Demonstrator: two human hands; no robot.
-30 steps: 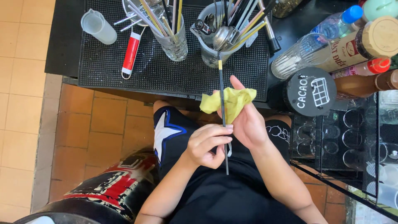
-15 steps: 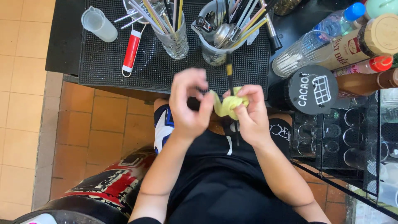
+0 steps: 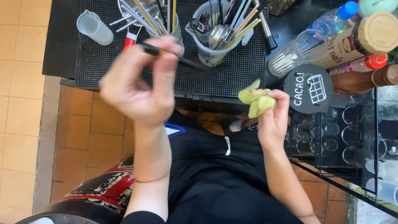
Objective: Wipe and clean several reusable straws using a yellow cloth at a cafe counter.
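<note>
My left hand point(image 3: 139, 85) is raised over the black rubber mat point(image 3: 244, 72) and pinches a thin dark stick-like utensil point(image 3: 188, 63) that points right, toward the clear jug of spoons and straws point(image 3: 213, 39). The hand is blurred. My right hand point(image 3: 273, 120) is lower, near my chest, shut on a crumpled yellow-green cloth point(image 3: 256, 101). The two hands are apart.
A glass of straws point(image 3: 166, 18) and a small plastic measuring cup point(image 3: 94, 28) stand on the mat. Bottles point(image 3: 352, 39), a ribbed glass point(image 3: 290, 54) and a round black lid point(image 3: 309, 88) sit at right above a rack of glasses point(image 3: 331, 137). Tiled floor lies at left.
My left hand has drawn the thin utensil out of the cloth and lifted it up and left toward the jug. My right hand keeps the cloth and has shifted slightly right.
</note>
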